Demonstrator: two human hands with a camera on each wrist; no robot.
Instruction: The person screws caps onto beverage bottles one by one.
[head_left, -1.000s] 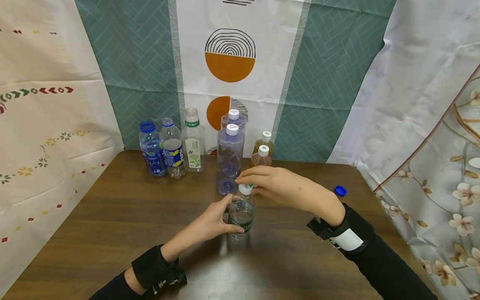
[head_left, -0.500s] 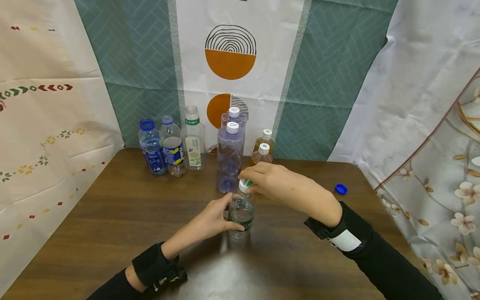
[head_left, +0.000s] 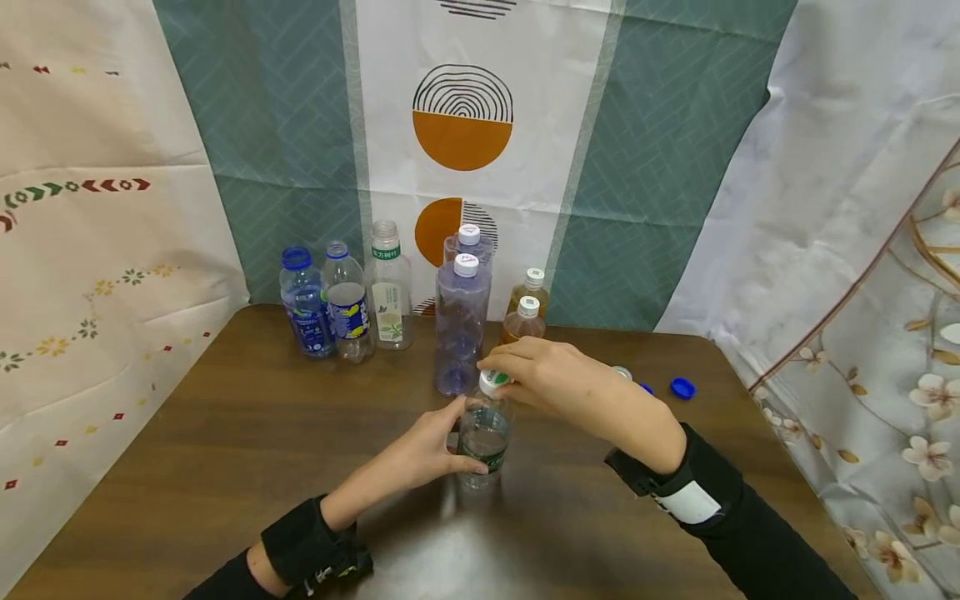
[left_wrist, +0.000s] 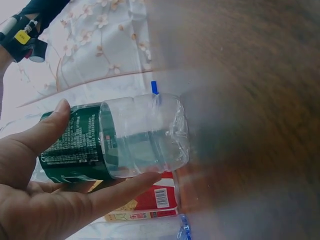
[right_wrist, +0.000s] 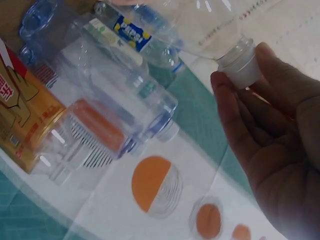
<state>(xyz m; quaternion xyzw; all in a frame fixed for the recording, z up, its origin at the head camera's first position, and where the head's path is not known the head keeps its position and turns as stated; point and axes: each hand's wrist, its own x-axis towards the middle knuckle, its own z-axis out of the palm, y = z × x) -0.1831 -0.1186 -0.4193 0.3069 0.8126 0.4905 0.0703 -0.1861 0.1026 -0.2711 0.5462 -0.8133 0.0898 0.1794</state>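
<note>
In the head view a clear plastic bottle (head_left: pixel 483 437) with a green label stands upright on the table (head_left: pixel 225 467), centre. My left hand (head_left: pixel 423 450) grips it round the body, thumb in front. Its ribbed base and the green label (left_wrist: pixel 75 145) show in the left wrist view. At the top, my right hand (head_left: pixel 558 375) pinches the white cap (head_left: pixel 491 382) between thumb and fingers. The right wrist view shows that cap (right_wrist: pixel 242 70) on the bottle's neck, with threads visible just below it.
Two capped purple-tinted bottles (head_left: pixel 459 325) stand right behind. Capless bottles, one blue (head_left: pixel 303 312), one Pepsi (head_left: pixel 347 308) and one green-banded (head_left: pixel 388 300), stand back left. Amber capped bottles (head_left: pixel 522 323) are behind my right hand. A loose blue cap (head_left: pixel 682 388) lies right, with others partly hidden by my wrist.
My right hand's fingers have closed in around the white cap and the wrist has turned slightly. The left hand and bottle have stayed in place. Loose caps now show past the right wrist.
</note>
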